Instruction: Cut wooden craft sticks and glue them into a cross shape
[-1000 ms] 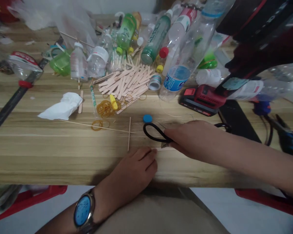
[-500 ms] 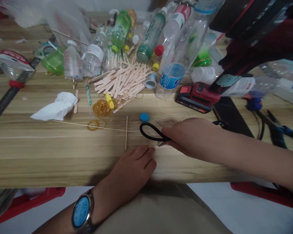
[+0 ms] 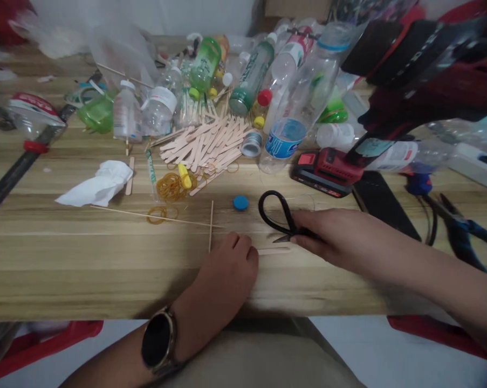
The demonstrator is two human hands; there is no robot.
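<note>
My right hand (image 3: 322, 233) is closed around a pair of black-handled scissors (image 3: 274, 213). One handle loop sticks out to the left of the fingers, and the pointed tip lies just above a flat wooden craft stick (image 3: 273, 251). That stick lies on the table, its left end under the bent fingers of my left hand (image 3: 230, 269), which pins it there. A dark-faced watch (image 3: 158, 340) is on my left wrist. Close to the left fingertips, a short thin skewer (image 3: 211, 226) crosses a longer skewer (image 3: 146, 214). Beyond them sits a blue bottle cap (image 3: 240, 203).
Behind are a pile of craft sticks (image 3: 211, 141), rubber bands (image 3: 172, 186), a crumpled tissue (image 3: 97, 183) and several plastic bottles. To the right stand a red cordless drill (image 3: 328, 168), a black phone (image 3: 383, 205) and pliers (image 3: 457, 221). The table's front edge (image 3: 105, 315) is near my body.
My right hand and the scissors have shifted right, showing more of the craft stick. My left hand stays on the stick. The watch display has gone dark, and the camera view has shifted slightly.
</note>
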